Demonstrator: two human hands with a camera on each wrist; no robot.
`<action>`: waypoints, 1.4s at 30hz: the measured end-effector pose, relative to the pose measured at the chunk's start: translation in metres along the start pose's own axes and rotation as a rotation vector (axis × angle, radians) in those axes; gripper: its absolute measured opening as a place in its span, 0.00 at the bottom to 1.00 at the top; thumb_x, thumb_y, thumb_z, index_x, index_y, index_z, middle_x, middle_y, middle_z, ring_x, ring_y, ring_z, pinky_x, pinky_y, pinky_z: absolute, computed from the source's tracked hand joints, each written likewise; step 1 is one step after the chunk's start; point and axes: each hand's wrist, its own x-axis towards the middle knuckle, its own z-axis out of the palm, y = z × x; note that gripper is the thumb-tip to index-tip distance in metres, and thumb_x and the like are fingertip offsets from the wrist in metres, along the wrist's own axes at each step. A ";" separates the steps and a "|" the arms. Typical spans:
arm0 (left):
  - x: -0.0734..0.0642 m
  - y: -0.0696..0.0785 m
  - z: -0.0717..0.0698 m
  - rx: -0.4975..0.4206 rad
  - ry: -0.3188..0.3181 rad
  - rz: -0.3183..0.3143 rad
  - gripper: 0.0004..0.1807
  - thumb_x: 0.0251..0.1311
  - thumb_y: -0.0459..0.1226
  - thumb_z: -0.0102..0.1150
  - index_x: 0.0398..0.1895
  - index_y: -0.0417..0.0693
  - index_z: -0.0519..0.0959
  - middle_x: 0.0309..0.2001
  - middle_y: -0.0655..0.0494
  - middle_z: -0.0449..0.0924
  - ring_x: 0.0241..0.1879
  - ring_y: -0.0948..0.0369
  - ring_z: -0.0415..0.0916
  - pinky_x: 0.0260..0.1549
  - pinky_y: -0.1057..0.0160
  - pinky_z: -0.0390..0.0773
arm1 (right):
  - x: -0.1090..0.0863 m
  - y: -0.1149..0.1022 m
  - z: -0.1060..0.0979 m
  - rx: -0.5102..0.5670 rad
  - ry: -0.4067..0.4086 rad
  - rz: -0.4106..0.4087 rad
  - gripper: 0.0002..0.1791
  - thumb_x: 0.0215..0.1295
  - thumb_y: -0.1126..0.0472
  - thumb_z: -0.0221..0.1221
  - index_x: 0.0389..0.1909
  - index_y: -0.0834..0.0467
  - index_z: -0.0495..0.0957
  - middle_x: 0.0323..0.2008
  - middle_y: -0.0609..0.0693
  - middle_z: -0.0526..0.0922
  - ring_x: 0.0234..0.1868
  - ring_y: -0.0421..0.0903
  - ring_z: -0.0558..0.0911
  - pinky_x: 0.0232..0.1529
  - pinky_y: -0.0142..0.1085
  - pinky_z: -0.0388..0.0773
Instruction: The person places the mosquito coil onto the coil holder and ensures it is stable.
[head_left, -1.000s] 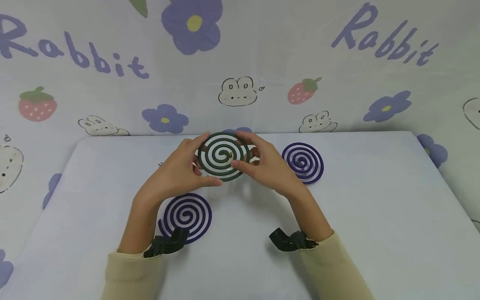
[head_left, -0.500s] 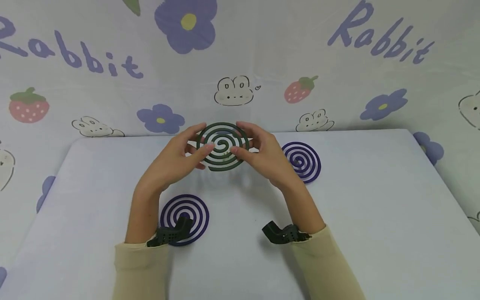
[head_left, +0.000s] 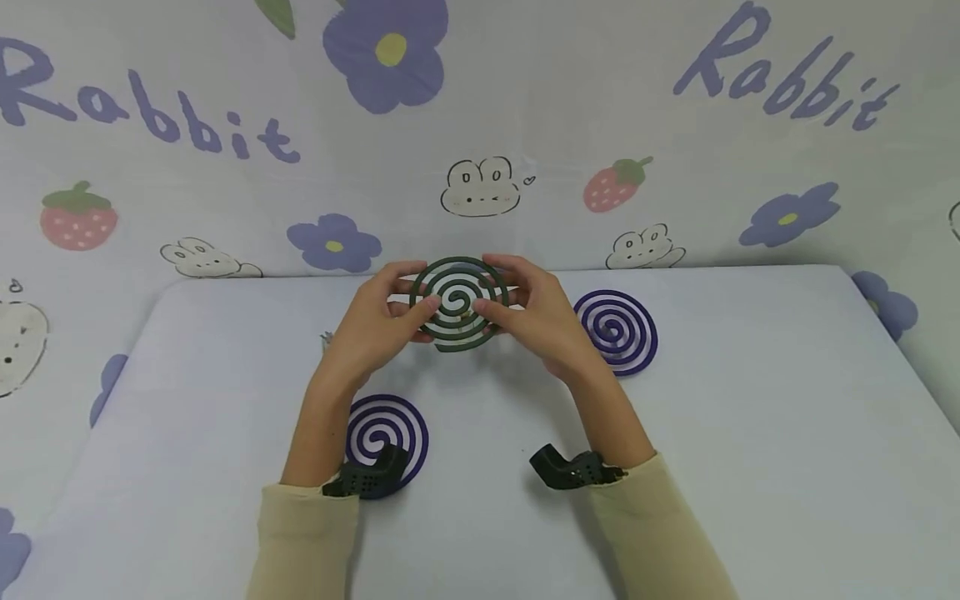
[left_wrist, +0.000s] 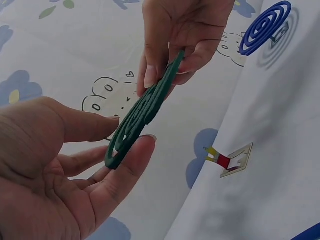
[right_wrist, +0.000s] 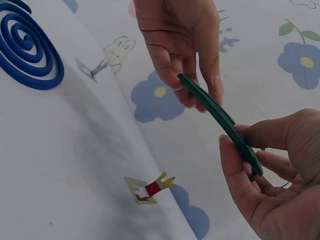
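A dark green mosquito coil (head_left: 459,302) is held up over the far part of the table. My left hand (head_left: 375,321) pinches its left edge, thumb on the near face and fingers behind. On the opposite edge my right hand (head_left: 534,317) pinches it the same way. Seen edge-on in the left wrist view, the green coil (left_wrist: 145,110) slants between both hands. Below it on the table stands a small metal stand (left_wrist: 242,161) with a red and yellow upright tab, also visible in the right wrist view as a stand (right_wrist: 142,192).
One purple-blue coil (head_left: 612,331) rests on its stand (left_wrist: 281,34) at the right. Another coil (head_left: 381,439) lies nearer, partly hidden by the left wrist's camera. A further metal stand (right_wrist: 92,69) is at the left. A printed cloth (head_left: 555,108) hangs behind the white table (head_left: 765,417).
My left thumb has moved up from below the coil onto its near face. The coil has turned a little, its outer end now at the bottom. My right hand has kept its grip.
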 end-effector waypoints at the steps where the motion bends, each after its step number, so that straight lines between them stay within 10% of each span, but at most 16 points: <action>1: 0.001 0.000 0.000 -0.004 0.010 -0.005 0.33 0.75 0.35 0.61 0.80 0.48 0.63 0.65 0.40 0.75 0.51 0.46 0.88 0.48 0.48 0.90 | 0.001 0.000 0.001 -0.001 0.005 -0.002 0.34 0.68 0.67 0.69 0.74 0.54 0.72 0.60 0.59 0.81 0.45 0.46 0.82 0.39 0.34 0.90; 12: 0.009 -0.005 0.001 -0.087 0.054 -0.018 0.32 0.74 0.31 0.62 0.78 0.47 0.66 0.64 0.39 0.76 0.43 0.56 0.88 0.43 0.51 0.91 | 0.007 0.007 0.007 0.006 0.062 -0.013 0.31 0.69 0.66 0.68 0.72 0.55 0.75 0.56 0.58 0.83 0.47 0.46 0.84 0.35 0.31 0.87; 26: 0.014 -0.005 0.009 -0.065 0.138 0.016 0.34 0.72 0.30 0.62 0.79 0.46 0.65 0.62 0.39 0.77 0.49 0.47 0.88 0.42 0.51 0.91 | 0.015 0.006 0.013 0.157 0.075 0.046 0.36 0.68 0.69 0.67 0.75 0.54 0.69 0.58 0.61 0.83 0.46 0.46 0.88 0.38 0.34 0.90; 42: 0.022 -0.022 0.017 -0.154 0.176 -0.025 0.34 0.72 0.32 0.64 0.79 0.46 0.65 0.58 0.38 0.79 0.36 0.53 0.88 0.37 0.51 0.92 | 0.023 0.016 0.011 0.020 0.082 0.032 0.34 0.68 0.65 0.69 0.74 0.53 0.72 0.60 0.60 0.83 0.50 0.49 0.87 0.39 0.31 0.85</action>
